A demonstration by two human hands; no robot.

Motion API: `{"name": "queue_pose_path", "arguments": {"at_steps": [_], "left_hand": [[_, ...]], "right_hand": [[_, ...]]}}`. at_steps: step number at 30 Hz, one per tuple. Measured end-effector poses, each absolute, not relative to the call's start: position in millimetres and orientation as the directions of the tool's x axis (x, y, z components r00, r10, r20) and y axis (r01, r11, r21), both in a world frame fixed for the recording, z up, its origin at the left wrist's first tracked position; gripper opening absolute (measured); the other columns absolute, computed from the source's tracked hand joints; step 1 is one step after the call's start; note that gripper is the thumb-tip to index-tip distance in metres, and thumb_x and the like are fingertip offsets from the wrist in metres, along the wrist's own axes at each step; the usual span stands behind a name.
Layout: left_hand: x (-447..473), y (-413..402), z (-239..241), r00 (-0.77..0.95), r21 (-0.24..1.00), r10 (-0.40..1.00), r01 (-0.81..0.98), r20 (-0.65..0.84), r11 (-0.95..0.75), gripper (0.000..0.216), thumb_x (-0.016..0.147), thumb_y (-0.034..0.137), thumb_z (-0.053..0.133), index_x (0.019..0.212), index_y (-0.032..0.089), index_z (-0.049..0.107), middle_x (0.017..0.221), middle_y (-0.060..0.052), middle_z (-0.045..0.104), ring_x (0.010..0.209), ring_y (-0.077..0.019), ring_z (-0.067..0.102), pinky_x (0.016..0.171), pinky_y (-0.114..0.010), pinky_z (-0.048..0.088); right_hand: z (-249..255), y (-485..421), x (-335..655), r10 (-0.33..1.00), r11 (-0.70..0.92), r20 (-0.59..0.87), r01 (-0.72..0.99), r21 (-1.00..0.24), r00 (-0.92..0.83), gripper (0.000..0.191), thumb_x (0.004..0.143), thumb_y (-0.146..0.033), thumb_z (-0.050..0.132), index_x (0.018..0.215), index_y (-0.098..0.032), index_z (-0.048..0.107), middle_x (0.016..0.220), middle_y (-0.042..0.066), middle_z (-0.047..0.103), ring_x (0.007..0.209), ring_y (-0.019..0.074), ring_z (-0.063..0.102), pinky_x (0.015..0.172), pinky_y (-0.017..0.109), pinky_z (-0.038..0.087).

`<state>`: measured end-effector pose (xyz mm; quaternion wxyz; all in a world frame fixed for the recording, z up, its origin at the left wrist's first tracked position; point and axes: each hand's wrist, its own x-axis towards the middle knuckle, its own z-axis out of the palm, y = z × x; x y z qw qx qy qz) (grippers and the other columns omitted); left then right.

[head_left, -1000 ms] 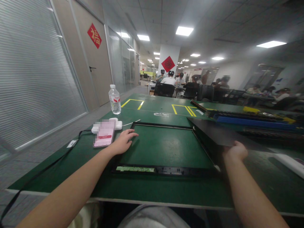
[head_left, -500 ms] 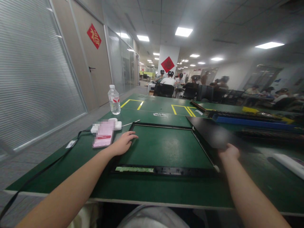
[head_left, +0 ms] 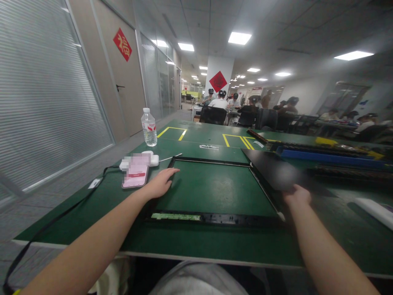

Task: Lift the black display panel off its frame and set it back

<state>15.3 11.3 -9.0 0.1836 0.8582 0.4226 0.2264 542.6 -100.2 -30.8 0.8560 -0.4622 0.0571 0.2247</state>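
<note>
A black rectangular frame lies flat on the green table, with a green circuit strip along its near edge. My left hand rests flat on the frame's left side, fingers stretched out. My right hand grips the near edge of a dark panel, which is held tilted above the frame's right side.
A phone and a white charger lie left of the frame, with a black cable running off the table. A water bottle stands behind. Long blue and black parts lie at the right. Several people sit at far tables.
The dark panel and my right hand have shifted slightly to the left, toward the frame. My left hand has stayed on the frame's left side.
</note>
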Motion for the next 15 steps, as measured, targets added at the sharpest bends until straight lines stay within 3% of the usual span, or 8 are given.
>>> {"name": "queue_pose_path", "arguments": {"at_steps": [7, 15], "left_hand": [[14.9, 13.1, -12.1, 0.54, 0.496, 0.806, 0.645, 0.242, -0.581, 0.061, 0.075, 0.02, 0.049, 0.136, 0.014, 0.053, 0.143, -0.015, 0.053, 0.135, -0.0305, 0.047, 0.116, -0.049, 0.032], [15.0, 12.4, -11.3, 0.544, 0.491, 0.802, 0.644, 0.247, -0.587, 0.06, 0.074, 0.018, 0.049, 0.133, 0.016, 0.055, 0.14, -0.013, 0.056, 0.133, -0.0295, 0.048, 0.115, -0.047, 0.033]], "right_hand": [[-19.6, -102.7, 532.5, 0.336, 0.463, -0.389, -0.51, -0.725, 0.858, 0.025, 0.072, 0.001, 0.045, 0.086, -0.018, 0.053, 0.084, 0.0, 0.064, 0.061, 0.0111, 0.062, 0.053, 0.024, 0.058], [-28.9, -98.9, 539.4, 0.41, 0.461, -0.294, -0.474, -0.75, 0.864, 0.026, 0.071, -0.003, 0.048, 0.091, -0.019, 0.052, 0.082, -0.001, 0.063, 0.061, 0.0118, 0.061, 0.058, 0.028, 0.06]]}}
